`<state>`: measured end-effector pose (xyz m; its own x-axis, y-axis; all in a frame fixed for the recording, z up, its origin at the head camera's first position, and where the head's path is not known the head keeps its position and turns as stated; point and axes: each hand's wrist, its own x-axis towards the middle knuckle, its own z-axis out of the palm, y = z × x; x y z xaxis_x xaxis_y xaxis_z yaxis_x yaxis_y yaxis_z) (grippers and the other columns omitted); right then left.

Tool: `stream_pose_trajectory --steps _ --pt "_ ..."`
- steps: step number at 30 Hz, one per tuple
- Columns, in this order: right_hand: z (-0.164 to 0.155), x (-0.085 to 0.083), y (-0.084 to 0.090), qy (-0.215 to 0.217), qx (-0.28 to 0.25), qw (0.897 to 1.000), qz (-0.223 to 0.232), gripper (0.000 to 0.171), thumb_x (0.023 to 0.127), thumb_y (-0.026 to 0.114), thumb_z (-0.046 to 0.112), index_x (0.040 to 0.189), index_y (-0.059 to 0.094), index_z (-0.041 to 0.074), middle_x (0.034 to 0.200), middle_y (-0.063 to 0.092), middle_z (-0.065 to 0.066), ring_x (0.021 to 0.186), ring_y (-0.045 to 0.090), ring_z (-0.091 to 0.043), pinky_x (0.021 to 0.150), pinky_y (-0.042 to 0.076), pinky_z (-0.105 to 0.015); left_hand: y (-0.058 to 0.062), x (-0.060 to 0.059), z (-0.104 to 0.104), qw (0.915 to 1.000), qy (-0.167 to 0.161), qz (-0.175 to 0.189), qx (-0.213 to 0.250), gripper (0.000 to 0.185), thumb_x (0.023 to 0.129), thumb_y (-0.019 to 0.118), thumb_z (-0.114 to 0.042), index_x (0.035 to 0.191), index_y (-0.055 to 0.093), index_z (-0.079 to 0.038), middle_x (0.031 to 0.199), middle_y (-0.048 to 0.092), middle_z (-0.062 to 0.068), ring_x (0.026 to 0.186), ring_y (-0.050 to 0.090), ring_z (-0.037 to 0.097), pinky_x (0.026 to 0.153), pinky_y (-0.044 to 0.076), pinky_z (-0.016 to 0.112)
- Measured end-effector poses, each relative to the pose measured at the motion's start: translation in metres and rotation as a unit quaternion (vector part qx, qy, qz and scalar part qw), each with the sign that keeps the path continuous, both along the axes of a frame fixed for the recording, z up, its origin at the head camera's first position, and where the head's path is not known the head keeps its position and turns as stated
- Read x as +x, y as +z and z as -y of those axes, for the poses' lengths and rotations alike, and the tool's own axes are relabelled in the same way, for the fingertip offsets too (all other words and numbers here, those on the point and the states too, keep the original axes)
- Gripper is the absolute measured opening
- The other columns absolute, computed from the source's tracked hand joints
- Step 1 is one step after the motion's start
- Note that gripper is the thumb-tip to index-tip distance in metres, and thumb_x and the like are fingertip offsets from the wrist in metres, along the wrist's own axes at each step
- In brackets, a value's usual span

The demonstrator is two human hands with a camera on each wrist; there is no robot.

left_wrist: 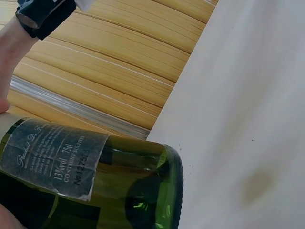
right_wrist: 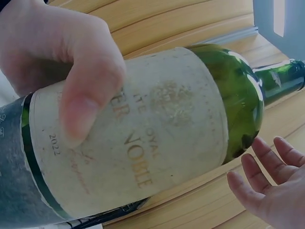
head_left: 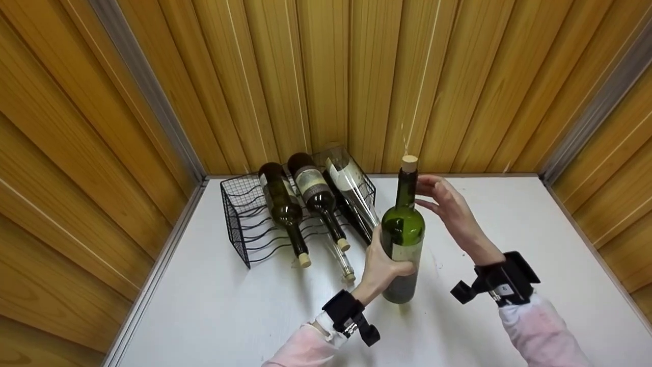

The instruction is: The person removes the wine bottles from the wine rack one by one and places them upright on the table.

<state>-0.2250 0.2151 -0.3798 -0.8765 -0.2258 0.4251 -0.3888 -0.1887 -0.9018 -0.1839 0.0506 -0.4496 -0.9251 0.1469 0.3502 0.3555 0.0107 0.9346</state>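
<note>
A green glass wine bottle with a pale cork in its mouth is held roughly upright, close over the white table. My left hand grips it round the body; its thumb presses on the cream label in the right wrist view. Beside the bottle's neck is my right hand, fingers spread loosely and holding nothing. The right wrist view has those fingertips near the bottle's shoulder. A dark lower label and the glass base fill the left wrist view.
Left of the bottle, a black wire rack holds several corked bottles lying neck-forward, among them a dark bottle, a labelled bottle and a clear bottle. Wood-patterned walls enclose the white table.
</note>
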Motion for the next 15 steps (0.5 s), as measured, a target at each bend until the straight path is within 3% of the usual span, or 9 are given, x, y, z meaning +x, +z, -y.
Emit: stream_pose_trajectory --steps 9,15 --pt "0.016 0.0 0.005 0.005 0.014 1.0 -0.001 0.043 0.094 0.046 0.028 0.123 0.042 -0.005 0.12 0.045 -0.02 0.111 0.043 -0.03 0.092 0.034 -0.042 -0.003 0.002 0.01 0.9995 0.014 -0.023 -0.017 0.068 0.05 0.072 -0.002 0.111 0.044 -0.011 0.089 0.057 -0.008 0.08 0.055 0.011 0.073 0.044 0.031" --pt "0.026 -0.001 0.006 0.008 0.031 0.999 0.006 0.044 0.093 0.049 0.028 0.124 0.042 -0.002 0.12 0.049 -0.017 0.112 0.045 -0.028 0.092 0.034 -0.041 -0.007 0.003 0.015 0.9998 0.01 -0.015 -0.011 0.069 0.05 0.071 -0.001 0.112 0.044 -0.012 0.09 0.057 -0.008 0.08 0.055 0.011 0.072 0.045 0.031"
